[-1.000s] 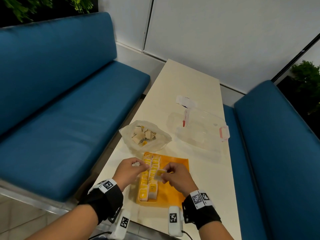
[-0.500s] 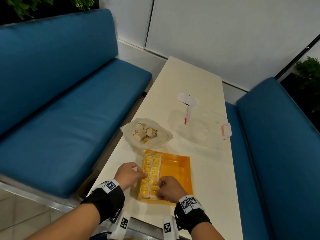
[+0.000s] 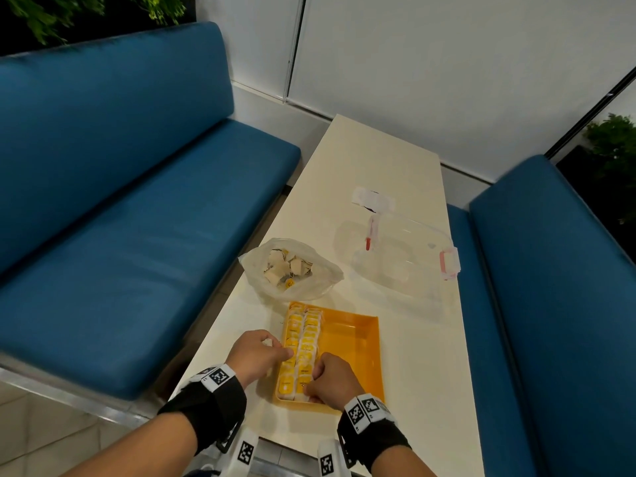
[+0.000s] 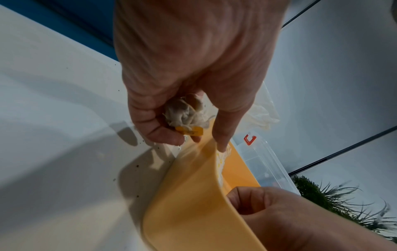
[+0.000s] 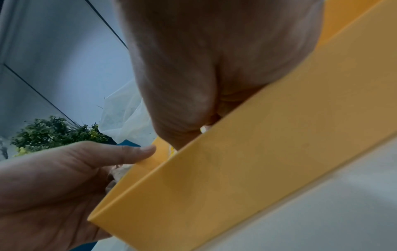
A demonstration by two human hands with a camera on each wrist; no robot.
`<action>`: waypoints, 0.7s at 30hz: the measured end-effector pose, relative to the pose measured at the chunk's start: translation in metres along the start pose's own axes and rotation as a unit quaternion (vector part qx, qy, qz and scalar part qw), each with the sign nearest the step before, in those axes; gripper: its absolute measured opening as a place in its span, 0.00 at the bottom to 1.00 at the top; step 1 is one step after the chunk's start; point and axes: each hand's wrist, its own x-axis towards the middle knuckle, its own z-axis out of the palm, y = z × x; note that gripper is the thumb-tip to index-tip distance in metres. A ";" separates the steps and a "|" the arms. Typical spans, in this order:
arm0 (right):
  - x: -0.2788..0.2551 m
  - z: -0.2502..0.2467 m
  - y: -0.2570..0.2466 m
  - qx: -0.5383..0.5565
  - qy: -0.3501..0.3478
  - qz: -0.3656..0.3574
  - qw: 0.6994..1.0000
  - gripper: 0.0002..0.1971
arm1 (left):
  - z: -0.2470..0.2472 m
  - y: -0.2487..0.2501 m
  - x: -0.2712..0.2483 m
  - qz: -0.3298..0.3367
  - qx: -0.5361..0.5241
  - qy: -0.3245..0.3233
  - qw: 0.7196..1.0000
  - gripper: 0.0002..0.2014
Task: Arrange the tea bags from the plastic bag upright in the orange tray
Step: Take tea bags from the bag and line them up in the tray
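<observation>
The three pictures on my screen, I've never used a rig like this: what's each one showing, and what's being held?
No machine here: a person works with bare hands, wearing one camera on the head and one on each wrist.

The wide picture is the head camera, looking down at a cream table between blue benches. On it lie the orange tray with two rows of tea bags standing along its left side, a plastic bag with more loose ones, and a clear lidded container.

The left wrist picture looks along the left hand: it holds a bunch of tea bags in its curled fingers beside the tray's outer wall, one finger reaching over the rim.

The right wrist picture looks along the right hand, inside the tray's near end. Its fingers are curled at the near end of the rows; whether they pinch a bag is hidden.
</observation>
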 end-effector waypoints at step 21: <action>-0.027 -0.043 -0.062 0.073 0.106 -0.289 0.949 0.11 | -0.014 0.050 -0.030 -0.050 -0.393 -0.190 0.898 0.18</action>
